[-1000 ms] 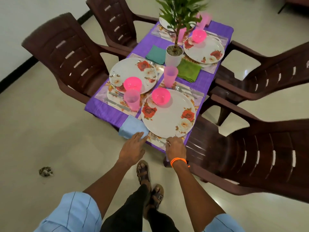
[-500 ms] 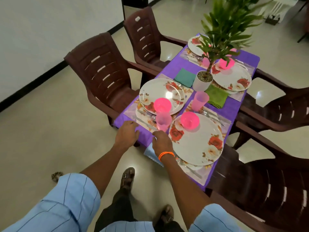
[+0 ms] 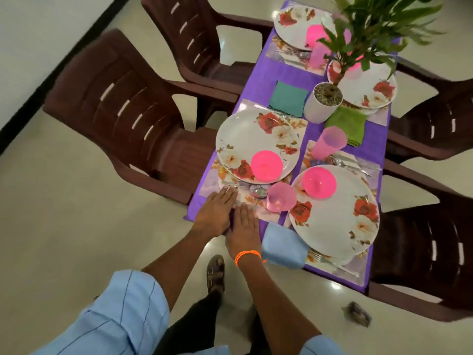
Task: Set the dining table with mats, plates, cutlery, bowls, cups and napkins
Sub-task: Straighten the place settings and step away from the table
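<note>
Purple cloth (image 3: 317, 75) under both flat, empty palms — left hand (image 3: 216, 213), right hand (image 3: 242, 228) — smoothing the near mat (image 3: 256, 201); blue napkin (image 3: 282, 247) overhangs the edge; next, probably, straighten it.

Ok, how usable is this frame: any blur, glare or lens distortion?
Head view: wide-angle bending on the chairs; motion blur softens the plant and the far plates; small glare spots on the floor; both hands and the near plate stay reasonably sharp; lighting soft and even.
</note>
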